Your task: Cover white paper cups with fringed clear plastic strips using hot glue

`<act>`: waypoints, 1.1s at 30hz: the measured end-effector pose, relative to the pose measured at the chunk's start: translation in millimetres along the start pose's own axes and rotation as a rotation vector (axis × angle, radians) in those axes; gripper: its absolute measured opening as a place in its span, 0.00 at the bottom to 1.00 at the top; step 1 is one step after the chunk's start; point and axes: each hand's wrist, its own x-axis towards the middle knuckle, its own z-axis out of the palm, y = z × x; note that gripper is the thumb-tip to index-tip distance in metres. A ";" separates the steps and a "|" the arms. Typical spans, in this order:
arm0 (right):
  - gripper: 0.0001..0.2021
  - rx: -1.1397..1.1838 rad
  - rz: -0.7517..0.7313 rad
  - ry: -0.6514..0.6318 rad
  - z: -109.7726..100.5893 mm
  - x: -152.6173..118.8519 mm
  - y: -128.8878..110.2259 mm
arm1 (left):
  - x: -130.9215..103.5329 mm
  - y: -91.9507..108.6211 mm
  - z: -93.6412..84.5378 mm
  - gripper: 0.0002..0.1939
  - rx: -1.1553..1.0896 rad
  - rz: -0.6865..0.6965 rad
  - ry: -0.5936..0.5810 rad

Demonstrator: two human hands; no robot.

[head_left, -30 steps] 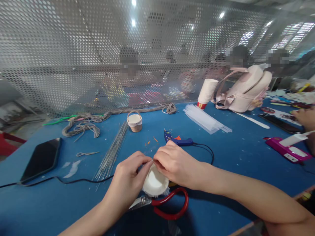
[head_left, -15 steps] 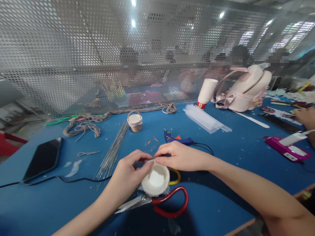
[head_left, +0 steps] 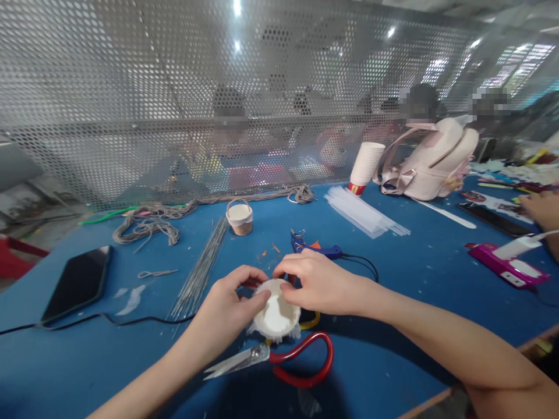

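Between my hands is a small white paper cup point(head_left: 276, 317), its open mouth facing me and frayed white material around its outside. My left hand point(head_left: 238, 299) grips its left rim, thumb on the inner edge and fingers behind. On the upper right rim, my right hand point(head_left: 312, 282) pinches with the thumb inside and the fingertips behind, partly hidden. Red-handled scissors point(head_left: 301, 361) lie just below the cup, blades pointing left. A yellow handle point(head_left: 311, 320) shows from behind the cup. Beyond my right hand rests a blue glue gun point(head_left: 317, 249).
A small finished-looking basket point(head_left: 240, 219) stands beyond a bundle of thin wires point(head_left: 203, 267). Left are a phone point(head_left: 81, 279) and grey cord point(head_left: 146, 227). White strips point(head_left: 362, 212), stacked cups point(head_left: 365, 166), a pink backpack point(head_left: 432, 160) and a magenta power strip point(head_left: 509, 265) lie right. A co-worker's hand point(head_left: 541, 206) shows far right.
My right thumb has shifted from the cup's top edge to inside its upper right rim. The cup has tipped slightly in my hands; the left hand has barely moved.
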 end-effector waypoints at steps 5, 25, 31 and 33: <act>0.05 -0.107 -0.016 0.060 4.4 1.1 -0.8 | -1.6 -2.1 3.2 0.09 0.002 0.017 0.016; 0.09 0.078 0.087 -0.053 -8.0 -1.2 -4.9 | 7.3 -3.7 6.3 0.11 0.234 0.115 0.098; 0.10 0.169 0.206 -0.047 -19.3 -2.7 -6.7 | 6.1 7.6 2.4 0.11 0.049 -0.048 0.035; 0.09 0.157 0.211 -0.047 -16.8 -1.0 -6.2 | 5.3 10.8 0.9 0.12 0.030 -0.050 0.033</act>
